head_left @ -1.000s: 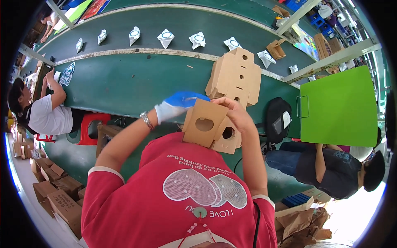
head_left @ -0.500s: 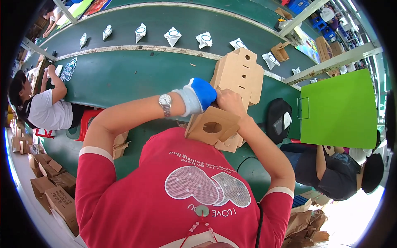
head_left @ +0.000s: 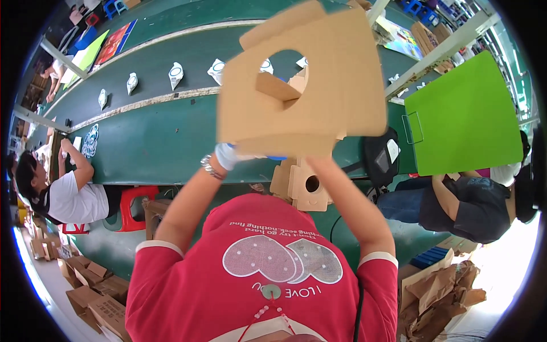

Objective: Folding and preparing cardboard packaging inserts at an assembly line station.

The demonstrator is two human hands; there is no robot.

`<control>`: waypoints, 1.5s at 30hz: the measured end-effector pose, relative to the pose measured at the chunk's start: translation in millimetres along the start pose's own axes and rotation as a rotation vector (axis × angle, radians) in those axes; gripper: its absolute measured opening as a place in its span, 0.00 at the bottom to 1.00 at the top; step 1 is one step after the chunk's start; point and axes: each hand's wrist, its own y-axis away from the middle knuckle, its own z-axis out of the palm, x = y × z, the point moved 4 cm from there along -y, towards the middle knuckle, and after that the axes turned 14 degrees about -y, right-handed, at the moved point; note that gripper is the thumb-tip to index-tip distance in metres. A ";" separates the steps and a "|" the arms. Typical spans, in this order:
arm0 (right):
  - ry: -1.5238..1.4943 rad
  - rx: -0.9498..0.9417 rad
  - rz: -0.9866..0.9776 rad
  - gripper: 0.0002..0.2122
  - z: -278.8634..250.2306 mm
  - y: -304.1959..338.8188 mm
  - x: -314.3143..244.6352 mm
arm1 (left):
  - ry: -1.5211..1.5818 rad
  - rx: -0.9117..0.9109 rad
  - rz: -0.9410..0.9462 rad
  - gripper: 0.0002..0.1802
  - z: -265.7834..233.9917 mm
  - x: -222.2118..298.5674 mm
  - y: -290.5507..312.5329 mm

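Note:
A brown cardboard box (head_left: pixel 347 74), partly folded with a large round hole through its face, is raised up close in front of me. Under its lower left edge is my left hand (head_left: pixel 226 155), in a white and blue glove or cuff, gripping the box. My right hand (head_left: pixel 320 162) supports the lower right side and is mostly hidden behind the cardboard. The fingers of both hands are covered by the box. Below it, the near end of a pile of die-cut cardboard blanks (head_left: pixel 310 196) sticks out over the table edge.
A green table (head_left: pixel 154 137) runs across, with a dark conveyor behind carrying several white wrapped pieces (head_left: pixel 176 74). A black bag (head_left: pixel 380 159) and a bright green board (head_left: pixel 464 119) stand to the right. Co-workers sit left (head_left: pixel 74 196) and right (head_left: pixel 461 208).
Both hands have lifted the cardboard box up and away from my body, above the pile of blanks. The box now shows its large hole and hides part of the conveyor.

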 end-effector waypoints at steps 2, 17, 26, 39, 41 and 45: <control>-0.422 -0.093 0.317 0.21 9.7 0.3 -14.9 | 0.609 0.055 -0.405 0.43 11.2 -2.8 8.0; -0.496 0.095 0.256 0.47 -1.4 60.8 -7.9 | 1.756 0.081 -0.990 0.26 73.2 13.5 42.2; 0.167 -0.042 -0.391 0.45 -35.7 58.6 -99.4 | 1.513 -0.057 -0.607 0.53 30.0 20.8 17.2; 0.298 -0.245 -0.591 0.22 -7.7 72.1 -99.1 | 1.769 0.015 -1.108 0.62 2.6 61.8 12.7; 0.352 -0.292 -0.639 0.22 -5.5 70.1 -96.8 | 1.791 0.077 -1.051 0.66 -2.9 69.0 3.7; 0.311 -0.347 -0.536 0.23 -6.5 63.3 -88.1 | 1.517 0.156 -0.914 0.62 1.8 59.1 7.2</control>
